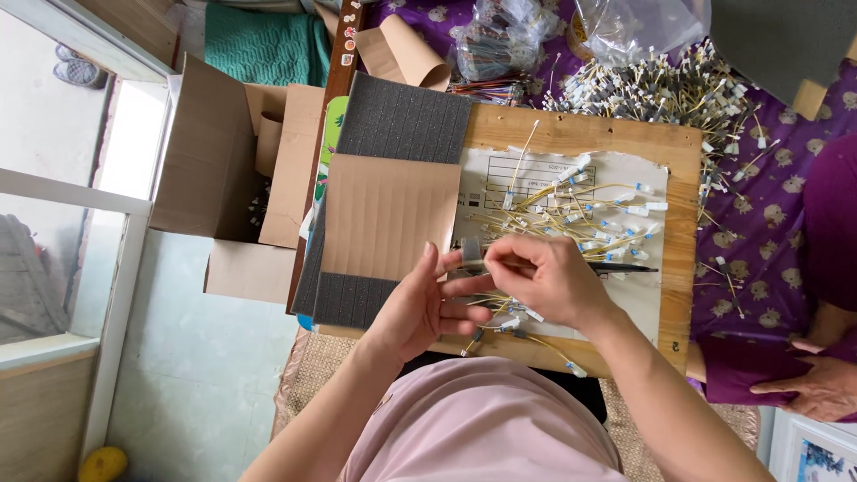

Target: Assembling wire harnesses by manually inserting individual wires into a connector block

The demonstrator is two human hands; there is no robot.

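Note:
My left hand (427, 306) and my right hand (541, 280) meet over the near edge of a wooden board (680, 295). Both pinch a thin yellow wire with a small white connector (518, 310), fingers closed around it. A small grey tool or clip (470, 253) sits just above my left fingers. More yellow wires with white and blue ends (594, 223) lie scattered on a paper sheet (536, 174) on the board. A thin black rod (625, 267) lies to the right of my right hand.
Dark grey foam (402, 116) with a cardboard piece (388, 214) on it lies left of the board. An open cardboard box (214, 170) stands further left. A heap of wires (661, 94) and plastic bags (500, 36) lie beyond. Another person's hand (817, 388) rests at the right.

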